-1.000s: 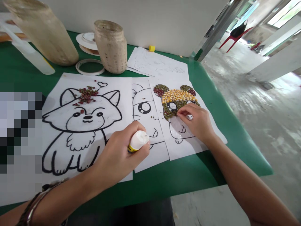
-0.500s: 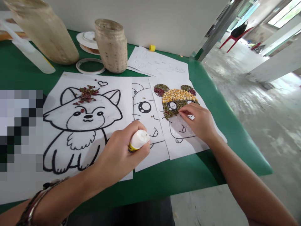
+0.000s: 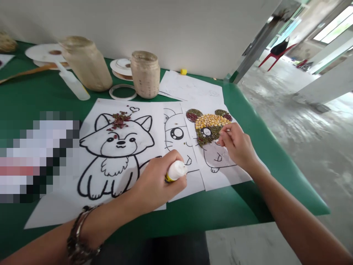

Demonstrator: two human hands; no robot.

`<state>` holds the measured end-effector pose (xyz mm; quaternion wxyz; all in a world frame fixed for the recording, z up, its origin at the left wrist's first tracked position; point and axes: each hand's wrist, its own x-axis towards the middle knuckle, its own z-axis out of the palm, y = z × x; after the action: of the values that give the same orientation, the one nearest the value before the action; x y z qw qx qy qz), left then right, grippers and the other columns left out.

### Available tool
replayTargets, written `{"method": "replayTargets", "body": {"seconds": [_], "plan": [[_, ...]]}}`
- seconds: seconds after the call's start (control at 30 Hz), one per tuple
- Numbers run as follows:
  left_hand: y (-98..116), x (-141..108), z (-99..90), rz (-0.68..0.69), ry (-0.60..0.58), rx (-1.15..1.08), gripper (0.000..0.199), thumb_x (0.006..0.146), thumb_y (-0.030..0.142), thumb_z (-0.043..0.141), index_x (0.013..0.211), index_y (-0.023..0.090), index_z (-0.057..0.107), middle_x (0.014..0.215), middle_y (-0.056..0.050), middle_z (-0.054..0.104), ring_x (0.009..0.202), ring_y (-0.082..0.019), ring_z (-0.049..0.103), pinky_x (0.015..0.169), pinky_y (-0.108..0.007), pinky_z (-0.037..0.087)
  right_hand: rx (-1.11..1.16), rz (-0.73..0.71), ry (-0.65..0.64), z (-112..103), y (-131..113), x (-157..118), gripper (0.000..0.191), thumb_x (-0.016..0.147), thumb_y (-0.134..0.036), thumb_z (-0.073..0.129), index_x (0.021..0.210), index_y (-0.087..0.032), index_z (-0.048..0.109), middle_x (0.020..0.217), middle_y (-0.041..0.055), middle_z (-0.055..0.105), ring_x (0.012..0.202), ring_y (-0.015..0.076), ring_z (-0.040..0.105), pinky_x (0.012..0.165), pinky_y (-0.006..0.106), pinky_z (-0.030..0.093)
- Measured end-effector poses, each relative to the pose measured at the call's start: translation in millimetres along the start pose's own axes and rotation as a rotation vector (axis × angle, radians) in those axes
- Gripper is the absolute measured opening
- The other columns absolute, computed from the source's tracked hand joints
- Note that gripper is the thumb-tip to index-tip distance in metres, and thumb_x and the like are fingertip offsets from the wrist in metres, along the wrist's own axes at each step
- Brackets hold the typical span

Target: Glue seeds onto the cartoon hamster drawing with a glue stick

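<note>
My left hand [image 3: 154, 184] is wrapped round a white glue bottle [image 3: 178, 170] with a yellow label, its white top tilted towards the right. With fingertips pinched, my right hand [image 3: 239, 146] is over a hamster drawing [image 3: 220, 182]; what the pinch holds is too small to make out. Yellow corn kernels [image 3: 211, 120] cover the hamster's forehead, and green beans [image 3: 203, 141] surround its visible eye. Its lower body is bare paper with a shiny patch. A plain hamster drawing [image 3: 176, 134] lies alongside. Further left, red and green beans [image 3: 121, 120] are heaped on a fox-like drawing [image 3: 116, 147].
Two coated jars [image 3: 146, 75] [image 3: 88, 68] stand at the back of the green table [image 3: 190, 219]. Near them are a tape roll [image 3: 122, 98], ribbon spools [image 3: 41, 51], a squeeze bottle [image 3: 74, 85], more papers [image 3: 193, 86] and a yellow cap [image 3: 183, 71]. Concrete floor lies right.
The view has shifted, showing more of the table's left and back. My right fingertips have moved slightly right, away from the hamster's visible eye. My left hand still holds the glue bottle.
</note>
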<state>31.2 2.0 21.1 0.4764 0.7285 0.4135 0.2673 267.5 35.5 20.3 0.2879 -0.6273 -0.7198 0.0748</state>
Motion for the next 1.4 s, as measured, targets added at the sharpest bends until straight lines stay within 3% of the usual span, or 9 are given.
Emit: {"method": "replayTargets", "body": {"seconds": [0.3, 0.37, 0.43, 0.5, 0.67, 0.83, 1.1, 1.3, 1.4], "plan": [[-5, -4, 0.0, 0.175, -0.009, 0.092, 0.014, 0.068, 0.017, 0.046, 0.069, 0.022, 0.033, 0.054, 0.009, 0.042, 0.044, -0.008, 0.040, 0.043, -0.018, 0.029, -0.158, -0.329, -0.238, 30, -80, 42, 0.034, 0.086, -0.037, 0.038, 0.057, -0.020, 0.031, 0.045, -0.0051, 0.028, 0.042, 0.0076, 0.025, 0.046, 0.024, 0.021], [-6, -3, -0.6, 0.194, -0.007, 0.138, 0.013, 0.068, 0.017, 0.045, 0.070, 0.022, 0.033, 0.055, 0.008, 0.044, 0.045, -0.009, 0.041, 0.044, -0.019, 0.030, -0.100, -0.358, -0.264, 47, -98, 59, 0.030, 0.085, -0.037, 0.041, 0.060, -0.020, 0.039, 0.047, -0.0049, 0.033, 0.044, 0.0078, 0.029, 0.047, 0.024, 0.022], [-7, -3, -1.2, 0.191, -0.009, 0.173, 0.013, 0.067, 0.017, 0.045, 0.070, 0.022, 0.034, 0.057, 0.007, 0.047, 0.047, -0.010, 0.045, 0.045, -0.019, 0.031, 0.026, -0.402, -0.307, 67, -111, 78, 0.011, 0.082, -0.028, 0.050, 0.075, -0.020, 0.048, 0.053, -0.0050, 0.043, 0.050, 0.0082, 0.037, 0.051, 0.023, 0.028], [-7, -2, -1.7, 0.173, -0.010, 0.189, 0.012, 0.067, 0.017, 0.045, 0.071, 0.022, 0.034, 0.059, 0.006, 0.049, 0.049, -0.011, 0.047, 0.046, -0.020, 0.033, 0.095, -0.408, -0.352, 89, -119, 97, 0.004, 0.080, -0.019, 0.051, 0.084, -0.018, 0.052, 0.058, -0.0038, 0.048, 0.054, 0.0088, 0.041, 0.055, 0.023, 0.031], [-7, -1, -1.7, 0.158, 0.017, 0.202, 0.012, 0.068, 0.019, 0.045, 0.071, 0.022, 0.034, 0.058, 0.006, 0.049, 0.049, -0.012, 0.048, 0.046, -0.020, 0.034, 0.090, -0.476, -0.466, 134, -121, 127, 0.015, 0.077, -0.017, 0.053, 0.092, -0.013, 0.055, 0.078, 0.0040, 0.056, 0.068, 0.0127, 0.048, 0.063, 0.025, 0.036], [-9, -1, -0.3, 0.160, 0.032, 0.186, 0.011, 0.068, 0.018, 0.045, 0.070, 0.022, 0.035, 0.057, 0.007, 0.048, 0.049, -0.011, 0.047, 0.046, -0.020, 0.033, 0.087, -0.465, -0.466, 147, -119, 132, 0.013, 0.081, -0.017, 0.045, 0.088, -0.012, 0.055, 0.081, 0.0065, 0.058, 0.066, 0.0128, 0.049, 0.062, 0.026, 0.037], [-8, 0, -1.9, 0.237, 0.085, -0.035, 0.016, 0.069, 0.013, 0.049, 0.067, 0.021, 0.035, 0.053, 0.009, 0.037, 0.045, -0.006, 0.034, 0.045, -0.017, 0.031, 0.126, -0.471, -0.427, 128, -124, 127, 0.008, 0.079, -0.014, 0.048, 0.072, -0.016, 0.051, 0.074, 0.0035, 0.059, 0.061, 0.0105, 0.047, 0.058, 0.025, 0.036], [-4, -1, -2.3, 0.140, 0.099, -0.262, 0.015, 0.071, 0.016, 0.051, 0.066, 0.020, 0.037, 0.054, 0.008, 0.039, 0.046, -0.006, 0.035, 0.044, -0.017, 0.033, 0.524, -0.459, -0.356, 43, -113, 73, 0.009, 0.079, -0.021, 0.053, 0.076, -0.014, 0.057, 0.071, -0.0005, 0.060, 0.063, 0.0059, 0.053, 0.061, 0.019, 0.045], [-5, -1, -1.5, 0.104, 0.061, -0.299, 0.015, 0.072, 0.017, 0.051, 0.065, 0.020, 0.037, 0.052, 0.009, 0.036, 0.044, -0.006, 0.032, 0.043, -0.018, 0.031, 0.472, -0.483, -0.277, -1, -108, 34, 0.007, 0.078, -0.018, 0.056, 0.074, -0.016, 0.060, 0.071, -0.0016, 0.063, 0.061, 0.0055, 0.056, 0.056, 0.018, 0.046]]}}
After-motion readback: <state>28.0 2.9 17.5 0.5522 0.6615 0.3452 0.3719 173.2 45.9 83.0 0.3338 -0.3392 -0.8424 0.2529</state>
